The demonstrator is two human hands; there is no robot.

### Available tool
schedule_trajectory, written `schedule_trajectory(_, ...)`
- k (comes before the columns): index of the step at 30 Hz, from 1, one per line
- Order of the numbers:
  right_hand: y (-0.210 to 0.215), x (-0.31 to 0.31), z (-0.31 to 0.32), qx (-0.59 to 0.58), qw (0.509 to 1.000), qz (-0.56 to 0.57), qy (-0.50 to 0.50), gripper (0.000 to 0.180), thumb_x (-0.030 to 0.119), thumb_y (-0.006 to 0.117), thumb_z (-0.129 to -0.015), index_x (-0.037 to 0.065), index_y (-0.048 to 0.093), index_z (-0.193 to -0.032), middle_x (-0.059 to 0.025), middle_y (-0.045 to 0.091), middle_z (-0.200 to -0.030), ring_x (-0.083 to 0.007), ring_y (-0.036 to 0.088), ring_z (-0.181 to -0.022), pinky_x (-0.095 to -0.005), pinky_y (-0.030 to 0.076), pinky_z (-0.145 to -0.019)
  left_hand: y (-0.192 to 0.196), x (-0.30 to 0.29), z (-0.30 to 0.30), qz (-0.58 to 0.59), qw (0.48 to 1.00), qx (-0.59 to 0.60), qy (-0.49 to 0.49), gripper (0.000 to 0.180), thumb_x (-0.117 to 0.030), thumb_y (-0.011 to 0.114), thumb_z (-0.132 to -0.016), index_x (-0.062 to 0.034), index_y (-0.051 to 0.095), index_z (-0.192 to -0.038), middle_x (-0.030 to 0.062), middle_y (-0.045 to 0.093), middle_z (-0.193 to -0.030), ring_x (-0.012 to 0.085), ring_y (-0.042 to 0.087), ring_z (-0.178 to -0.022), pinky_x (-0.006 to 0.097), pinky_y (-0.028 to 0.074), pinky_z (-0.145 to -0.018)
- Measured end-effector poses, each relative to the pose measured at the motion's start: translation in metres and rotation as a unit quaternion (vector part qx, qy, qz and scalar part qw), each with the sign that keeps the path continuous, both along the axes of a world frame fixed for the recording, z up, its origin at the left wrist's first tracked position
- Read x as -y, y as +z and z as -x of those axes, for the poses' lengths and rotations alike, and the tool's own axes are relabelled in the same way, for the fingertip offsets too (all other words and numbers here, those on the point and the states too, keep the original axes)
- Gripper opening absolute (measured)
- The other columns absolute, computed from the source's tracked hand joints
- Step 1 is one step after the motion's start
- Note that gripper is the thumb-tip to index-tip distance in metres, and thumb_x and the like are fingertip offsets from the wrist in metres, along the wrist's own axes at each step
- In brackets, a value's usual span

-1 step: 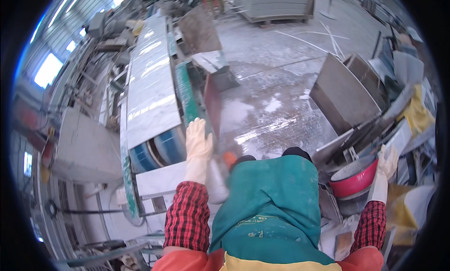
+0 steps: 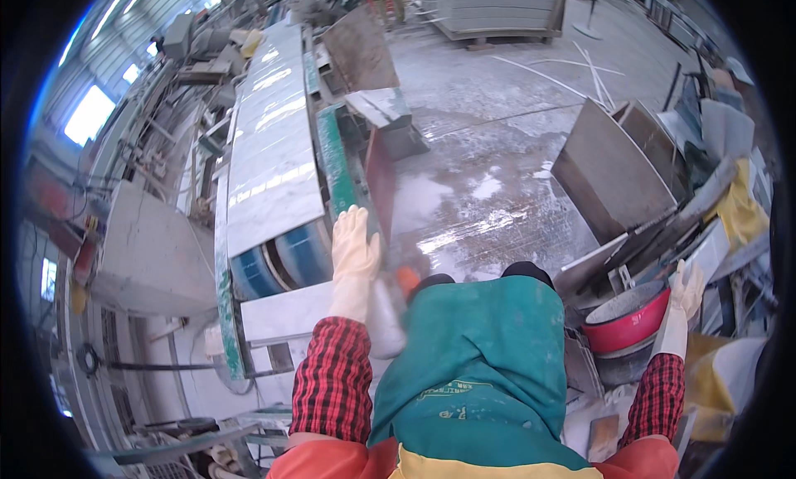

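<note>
Gloved left hand reaches forward, back upward, fingers straight and uncurled, at the near end of a green rail beside a long pale slab, contact unclear; gloved right hand stretches sideways, fingers extended, just beside a red tub; since the earlier frame, both hands have barely moved; the view has shifted slightly.
</note>
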State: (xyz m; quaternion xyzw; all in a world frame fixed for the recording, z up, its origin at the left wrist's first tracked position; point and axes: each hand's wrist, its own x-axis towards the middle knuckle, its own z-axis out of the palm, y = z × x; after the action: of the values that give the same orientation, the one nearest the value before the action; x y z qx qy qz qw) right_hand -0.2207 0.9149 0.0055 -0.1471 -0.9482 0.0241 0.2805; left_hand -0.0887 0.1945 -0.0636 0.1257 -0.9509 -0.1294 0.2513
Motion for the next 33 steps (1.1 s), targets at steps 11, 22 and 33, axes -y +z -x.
schedule_trajectory(11,-0.021,0.025,0.015,0.110,0.989,-0.072,-0.073,0.064,0.057,0.044,-0.098,0.012,0.050,-0.144,-0.0166,0.053,-0.143,-0.0341,0.048,-0.132,-0.0467,0.038,-0.109,0.005,-0.003,0.002,-0.008,1.000,-0.010,0.002,0.055,-0.011,0.067,-0.081,-0.0001,0.054,-0.133,0.0238,0.053,-0.141,0.0424,0.046,-0.133,0.049,0.032,-0.116)
schedule_trajectory(22,-0.037,0.025,0.009,-0.007,0.996,-0.091,0.012,0.048,0.036,0.062,-0.092,0.006,0.059,-0.129,-0.0161,0.063,-0.126,-0.0352,0.057,-0.118,-0.0446,0.044,-0.101,0.003,0.000,0.000,0.009,1.000,0.026,0.009,0.053,-0.012,0.061,-0.088,-0.0016,0.050,-0.139,0.0241,0.048,-0.146,0.0432,0.041,-0.137,0.050,0.028,-0.118)
schedule_trajectory(33,-0.035,0.044,0.001,-0.036,0.996,-0.075,0.029,0.043,0.030,0.064,-0.088,0.007,0.061,-0.124,-0.0150,0.063,-0.123,-0.0353,0.057,-0.115,-0.0451,0.044,-0.101,-0.001,0.002,0.000,0.016,1.000,0.003,-0.015,0.050,-0.008,0.060,-0.087,-0.0008,0.053,-0.136,0.0266,0.049,-0.144,0.0460,0.044,-0.134,0.051,0.030,-0.116)
